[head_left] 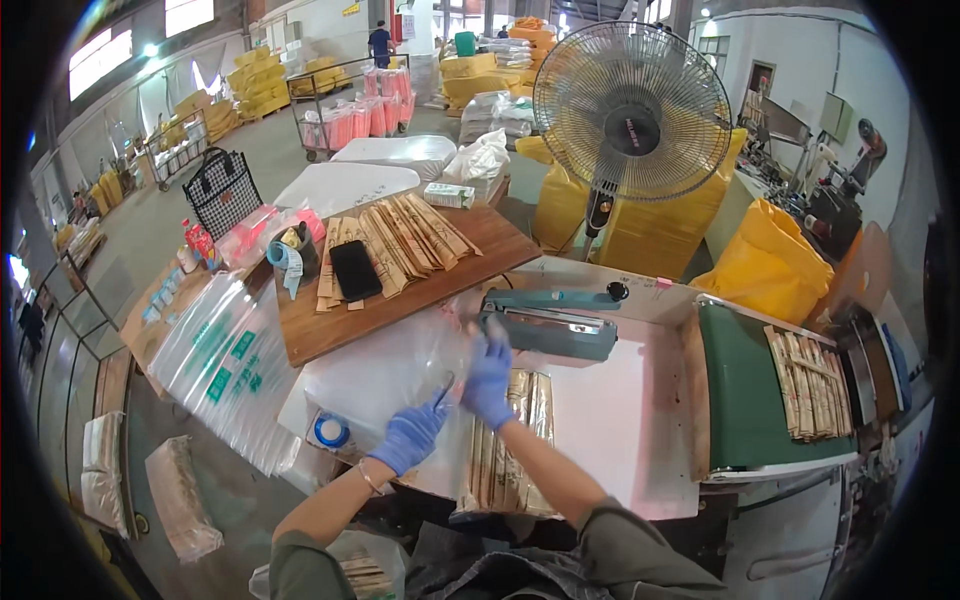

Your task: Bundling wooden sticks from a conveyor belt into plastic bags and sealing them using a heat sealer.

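My left hand (408,438), in a blue glove, is closed with its fingertips pinched together beside clear plastic film; what is in the pinch is too small to make out. My right hand (487,378), also gloved in blue, is smeared by motion above the far end of a clear plastic bag (508,455). Long, narrow paper-sleeved sticks lie side by side inside that bag. Just beyond my right hand stands a grey-green impulse heat sealer (552,328) with its long arm. More clear film (375,375) spreads over the table left of my hands.
A wooden board (440,290) carries paper-sleeved sticks (405,235) and a black phone (356,270). Clear bags (225,360) hang at left, near a blue-capped container (330,430). A fan (632,125) stands behind the table; a green conveyor belt (740,390) bears sticks (808,385) at right.
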A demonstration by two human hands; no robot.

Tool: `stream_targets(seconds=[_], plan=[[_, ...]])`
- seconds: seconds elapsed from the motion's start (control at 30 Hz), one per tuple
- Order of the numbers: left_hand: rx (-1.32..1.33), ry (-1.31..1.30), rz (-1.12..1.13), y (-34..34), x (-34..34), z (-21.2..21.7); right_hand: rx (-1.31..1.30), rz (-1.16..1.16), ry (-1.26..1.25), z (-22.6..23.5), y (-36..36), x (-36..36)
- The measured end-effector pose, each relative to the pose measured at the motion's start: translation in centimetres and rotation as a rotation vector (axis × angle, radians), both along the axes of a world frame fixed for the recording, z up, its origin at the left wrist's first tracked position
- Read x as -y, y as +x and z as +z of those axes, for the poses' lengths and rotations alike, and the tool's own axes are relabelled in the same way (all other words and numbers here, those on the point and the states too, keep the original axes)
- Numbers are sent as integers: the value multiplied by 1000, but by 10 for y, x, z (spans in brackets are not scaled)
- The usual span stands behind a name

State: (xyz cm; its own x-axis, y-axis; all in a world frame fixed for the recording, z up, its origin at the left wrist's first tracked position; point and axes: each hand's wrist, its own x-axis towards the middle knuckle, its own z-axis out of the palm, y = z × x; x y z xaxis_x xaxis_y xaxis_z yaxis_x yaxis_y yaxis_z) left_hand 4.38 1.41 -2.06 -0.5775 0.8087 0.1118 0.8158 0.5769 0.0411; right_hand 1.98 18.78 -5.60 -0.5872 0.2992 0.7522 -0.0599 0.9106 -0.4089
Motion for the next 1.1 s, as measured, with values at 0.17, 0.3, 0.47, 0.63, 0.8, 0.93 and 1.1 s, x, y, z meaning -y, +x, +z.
stream_targets(seconds=[0.17, 0.3, 0.47, 0.63, 0.8, 0.93, 1.1], plan=[[41, -20, 174, 1, 38, 9, 245, 143, -84, 8, 29, -39], [171, 281, -27, 31, 0, 0, 293, 25, -242, -73, 123, -77], [350, 453, -374, 69, -93, -23, 533, 247, 10, -86, 235, -73], [557, 146, -542, 44, -192, -69, 500, -127, 82, -96, 312, -97], [226, 78, -270, 21, -247, -141, 433, -739, 49, -137, 353, -112], [388, 100, -502, 17, -256, -144, 409, -752, 24, -130, 357, -108], [371, 66, -534, 16, -247, -133, 413, -717, -21, -118, 357, -108]])
